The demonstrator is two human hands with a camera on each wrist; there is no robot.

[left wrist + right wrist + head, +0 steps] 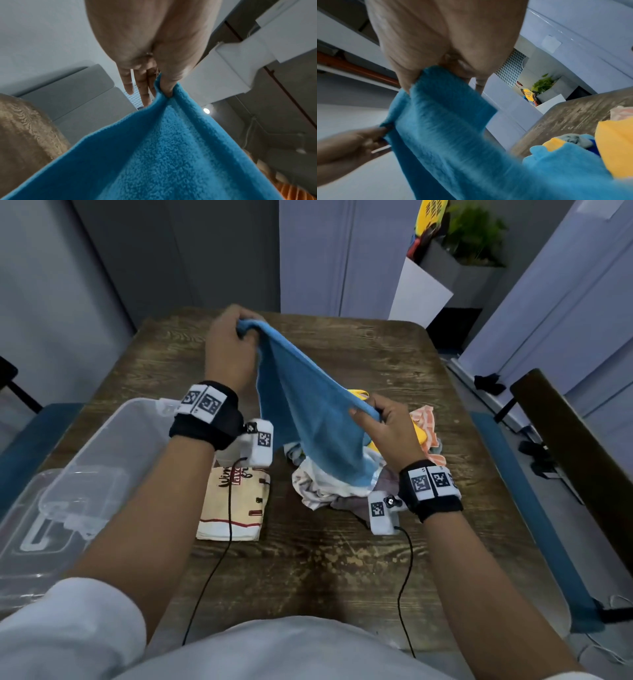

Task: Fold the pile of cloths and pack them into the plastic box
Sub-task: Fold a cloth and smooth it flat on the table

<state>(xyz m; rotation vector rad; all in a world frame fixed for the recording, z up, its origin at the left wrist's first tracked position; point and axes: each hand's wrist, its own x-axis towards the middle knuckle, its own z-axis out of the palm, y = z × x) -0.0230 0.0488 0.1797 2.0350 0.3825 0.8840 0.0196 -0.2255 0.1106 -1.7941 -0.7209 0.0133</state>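
Note:
A blue terry cloth [308,412] hangs stretched between my two hands above the wooden table [342,559]. My left hand [236,337] pinches one corner, held high toward the far side. My right hand [380,419] pinches the opposite corner, lower and nearer. The left wrist view shows the blue cloth [164,148] gripped between thumb and fingers; in the right wrist view the blue cloth [445,121] drapes from my palm. Its lower end falls onto the pile of unfolded cloths [335,484]. A folded cream printed cloth [233,508] lies flat near the clear plastic box [113,446].
The box's clear lid [30,535] lies at the near left. Yellow and orange checked cloths [424,422] sit in the pile behind my right hand. A dark chair back [575,446] stands at the right. Bare table lies near my body.

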